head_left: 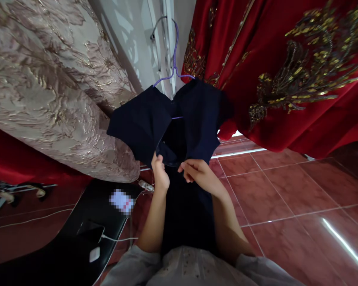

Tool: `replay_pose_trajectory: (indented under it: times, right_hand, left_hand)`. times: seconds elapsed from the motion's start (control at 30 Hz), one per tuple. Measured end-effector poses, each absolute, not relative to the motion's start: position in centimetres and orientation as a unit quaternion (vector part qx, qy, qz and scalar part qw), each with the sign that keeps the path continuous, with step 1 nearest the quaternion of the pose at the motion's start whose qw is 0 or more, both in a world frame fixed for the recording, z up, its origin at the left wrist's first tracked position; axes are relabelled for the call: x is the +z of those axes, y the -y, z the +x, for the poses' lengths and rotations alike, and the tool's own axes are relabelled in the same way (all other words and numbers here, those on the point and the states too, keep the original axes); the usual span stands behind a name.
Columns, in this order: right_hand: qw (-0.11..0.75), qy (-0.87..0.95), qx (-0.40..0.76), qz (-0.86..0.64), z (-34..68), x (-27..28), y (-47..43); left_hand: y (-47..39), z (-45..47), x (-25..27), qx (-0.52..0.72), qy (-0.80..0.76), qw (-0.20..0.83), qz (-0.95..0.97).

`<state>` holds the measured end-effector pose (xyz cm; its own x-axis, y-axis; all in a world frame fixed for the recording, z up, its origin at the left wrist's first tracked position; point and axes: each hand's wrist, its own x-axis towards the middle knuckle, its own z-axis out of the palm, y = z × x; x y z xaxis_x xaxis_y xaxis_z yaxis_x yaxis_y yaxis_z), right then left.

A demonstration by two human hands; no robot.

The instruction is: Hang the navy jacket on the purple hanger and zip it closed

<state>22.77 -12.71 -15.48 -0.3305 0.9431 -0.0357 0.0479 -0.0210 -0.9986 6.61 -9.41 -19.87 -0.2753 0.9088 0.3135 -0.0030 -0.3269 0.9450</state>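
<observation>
A dark navy sleeveless garment (199, 119) hangs from a purple hanger (175, 59) in front of me, its front parted below the neck. The fingers of my left hand (160, 172) are closed on the edge of the left side of the opening. My right hand (198, 174) is at the lower right of the opening, fingers curled in against the right edge of the garment. The lower part of the garment runs down between my forearms and looks nearly black.
Pale embossed fabric (56, 95) hangs on the left, and a red gown (274, 71) with gold beading on the right. A black bench (68, 234) at lower left bears a phone (91, 231) with a white cable and a small white case (94, 254). Reddish tiles (274, 186) cover the floor.
</observation>
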Motion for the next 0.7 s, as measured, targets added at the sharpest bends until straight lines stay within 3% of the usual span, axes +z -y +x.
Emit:
replay_pose_trajectory:
  times: [0.2, 0.3, 0.37, 0.5, 0.57, 0.63, 0.7]
  right_hand:
    - [0.418, 0.537, 0.595, -0.427, 22.0, -16.8, 11.7]
    - [0.428, 0.537, 0.597, -0.415, 21.4, -16.2, 10.0]
    - [0.453, 0.541, 0.58, -0.407, 21.1, -14.4, 8.0]
    - [0.6, 0.536, 0.486, -0.342, 21.9, -7.3, 4.1]
    - [0.633, 0.544, 0.435, -0.338, 22.9, -3.8, 3.8]
    - [0.606, 0.583, 0.424, -0.337, 23.7, -2.2, 4.9]
    - [0.519, 0.639, 0.45, -0.346, 24.0, -3.3, 6.6]
  left_hand:
    - [10.4, 7.6, -21.2, 0.566, -0.4, 0.446, 0.566]
    - [9.7, 7.8, -20.9, 0.601, -0.399, 0.435, 0.539]
    - [8.8, 7.6, -21.0, 0.628, -0.413, 0.407, 0.519]
    - [7.4, 6.8, -21.8, 0.628, -0.449, 0.37, 0.517]
    - [7.4, 6.7, -22.1, 0.633, -0.45, 0.379, 0.503]
    - [7.9, 6.8, -21.9, 0.642, -0.44, 0.389, 0.492]
    - [8.8, 7.1, -21.1, 0.648, -0.429, 0.396, 0.488]
